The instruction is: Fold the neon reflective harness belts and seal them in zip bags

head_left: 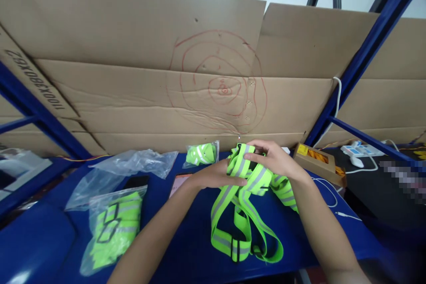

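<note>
A tangle of neon green straps with grey reflective stripes (pixel 256 178) lies between my hands over the blue table, its loops and black buckles hanging toward the near edge. My left hand (pixel 221 175) is at the left of the bundle, fingers wrapped against the straps. My right hand (pixel 271 156) grips the upper part of the same bundle from the right, its thumb and fingers pressed on the webbing. Another green striped length (pixel 284 193) rests beneath my right forearm. A bagged green strap set (pixel 116 228) is at the left, and a smaller bagged one (pixel 201 154) sits behind.
Empty clear plastic bags (pixel 133 164) lie at the back left, near a dark phone-like object (pixel 136 181). A cardboard box (pixel 314 162), white cables (pixel 328 186) and a power strip (pixel 361 150) are at the right. Blue posts frame a cardboard back panel (pixel 133 97).
</note>
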{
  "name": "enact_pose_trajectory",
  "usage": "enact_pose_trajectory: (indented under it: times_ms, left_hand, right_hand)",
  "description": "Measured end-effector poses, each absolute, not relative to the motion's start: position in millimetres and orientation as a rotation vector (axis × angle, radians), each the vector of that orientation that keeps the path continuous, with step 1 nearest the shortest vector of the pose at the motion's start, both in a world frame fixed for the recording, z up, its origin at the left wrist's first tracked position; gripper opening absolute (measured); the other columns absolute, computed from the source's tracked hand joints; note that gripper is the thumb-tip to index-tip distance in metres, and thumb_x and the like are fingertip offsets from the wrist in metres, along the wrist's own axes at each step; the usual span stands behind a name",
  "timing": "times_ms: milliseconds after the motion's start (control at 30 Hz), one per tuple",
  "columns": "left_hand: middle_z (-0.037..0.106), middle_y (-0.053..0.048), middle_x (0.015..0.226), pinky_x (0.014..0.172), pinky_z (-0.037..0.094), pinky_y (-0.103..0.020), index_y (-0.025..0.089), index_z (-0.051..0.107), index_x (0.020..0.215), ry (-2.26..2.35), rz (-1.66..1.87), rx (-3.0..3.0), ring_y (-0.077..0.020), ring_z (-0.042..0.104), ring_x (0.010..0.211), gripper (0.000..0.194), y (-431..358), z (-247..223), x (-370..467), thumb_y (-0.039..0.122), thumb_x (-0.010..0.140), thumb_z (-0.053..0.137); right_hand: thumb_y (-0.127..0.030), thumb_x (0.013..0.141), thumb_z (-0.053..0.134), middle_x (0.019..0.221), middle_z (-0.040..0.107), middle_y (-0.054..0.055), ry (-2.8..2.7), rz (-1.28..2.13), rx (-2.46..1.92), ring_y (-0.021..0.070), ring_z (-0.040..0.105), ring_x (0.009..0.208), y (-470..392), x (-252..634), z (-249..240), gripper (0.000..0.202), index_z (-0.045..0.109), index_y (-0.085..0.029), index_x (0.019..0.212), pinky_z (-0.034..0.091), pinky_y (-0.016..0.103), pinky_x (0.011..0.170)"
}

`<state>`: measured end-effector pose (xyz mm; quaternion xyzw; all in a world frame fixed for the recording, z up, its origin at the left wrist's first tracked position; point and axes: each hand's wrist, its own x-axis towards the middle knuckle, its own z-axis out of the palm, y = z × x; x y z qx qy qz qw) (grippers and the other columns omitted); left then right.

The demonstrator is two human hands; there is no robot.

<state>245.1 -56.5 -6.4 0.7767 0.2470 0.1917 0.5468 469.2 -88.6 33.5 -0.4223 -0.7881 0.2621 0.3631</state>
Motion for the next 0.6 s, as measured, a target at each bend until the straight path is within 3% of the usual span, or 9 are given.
enact_pose_trajectory:
  times_ms: [100,167,333,467,600]
  left_hand:
    - [0.044,-0.007,0.16,0.122,0.032,-0.044,0.027,0.042,0.153,0.625,0.598,1.87,-0.0336,0.037,0.148,0.096,-55.4,0.1,236.6,0.042,0.07,0.088]
    - [0.042,-0.007,0.161,0.123,0.03,-0.042,0.028,0.04,0.154,0.66,0.664,1.851,-0.0334,0.036,0.149,0.101,-57.0,1.8,234.5,0.04,0.067,0.09]
    - [0.07,-0.007,0.129,0.102,0.049,-0.037,0.024,0.063,0.135,0.653,0.673,1.607,-0.0306,0.063,0.121,0.075,-63.7,-7.1,245.4,0.036,0.067,0.091]
    - [0.074,-0.005,0.104,0.089,0.049,-0.03,0.019,0.072,0.114,0.592,0.706,1.348,-0.0211,0.067,0.097,0.062,-62.9,-19.4,255.7,0.029,0.057,0.096]
    - [0.069,-0.003,0.079,0.078,0.048,-0.03,0.014,0.074,0.095,0.537,0.676,1.33,-0.0166,0.063,0.074,0.049,-63.9,-23.8,260.2,0.039,0.058,0.095]
  right_hand:
    - [-0.049,0.093,0.066,0.092,0.072,0.001,-2.049,0.537,-1.076,0.017,0.063,0.08,-93.0,465.6,35.1,0.031,0.073,-0.022,0.107,0.048,0.028,0.073]
    - [-0.048,0.093,0.065,0.097,0.075,0.002,-2.055,0.493,-1.079,0.0187,0.066,0.084,-93.8,461.9,33.5,0.032,0.073,-0.023,0.11,0.049,0.029,0.077]
    - [-0.05,0.093,0.064,0.1,0.077,0.004,-2.08,0.469,-1.058,0.0217,0.069,0.088,-95.2,451.7,29.5,0.032,0.075,-0.023,0.108,0.05,0.031,0.078]
    - [-0.051,0.095,0.062,0.093,0.077,0.002,-2.093,0.466,-1.069,0.0202,0.068,0.084,-96.6,447.7,30.2,0.033,0.074,-0.022,0.104,0.048,0.029,0.075]
    - [-0.051,0.095,0.062,0.097,0.077,0.003,-2.066,0.474,-1.063,0.0207,0.069,0.087,-95.0,449.2,28.9,0.034,0.074,-0.022,0.107,0.049,0.029,0.079]
